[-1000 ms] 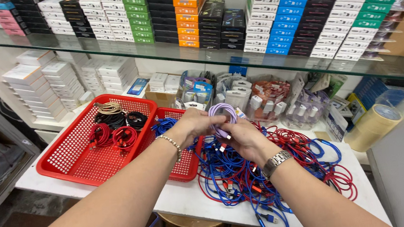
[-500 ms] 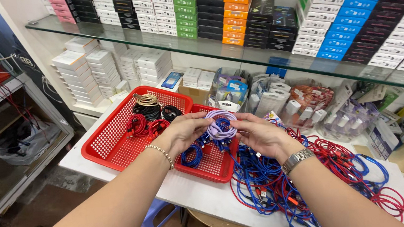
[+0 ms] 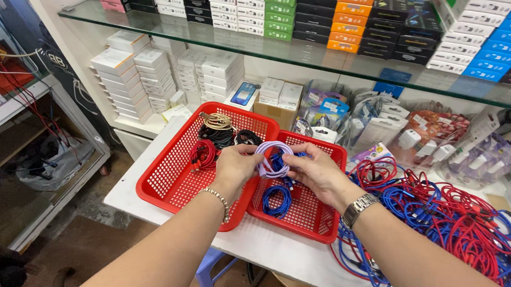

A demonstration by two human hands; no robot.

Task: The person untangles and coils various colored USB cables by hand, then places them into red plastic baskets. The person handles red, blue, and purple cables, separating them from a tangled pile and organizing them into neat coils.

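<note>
White desk (image 3: 257, 246) surface carries the work, with both forearms reaching across its near edge. The left hand (image 3: 234, 168) and the right hand (image 3: 317, 174) meet over the seam between two red baskets, and both sets of fingers are closed in a pinch on one lilac cable coil (image 3: 270, 158), held in the air just above the right-hand basket (image 3: 310, 218). To hold the coil well, keep each pinch on opposite sides of the loop so the turns stay stacked and flat, and keep the loose end trapped under a thumb. A blue coil (image 3: 277, 199) lies directly below in that basket. The left-hand basket (image 3: 170, 183) holds red, black and beige coils at its far end. To the right, a loose tangle of red and blue cables (image 3: 456, 219) covers the desk. Beyond, stacked boxes line a glass shelf (image 3: 322, 65)
</note>
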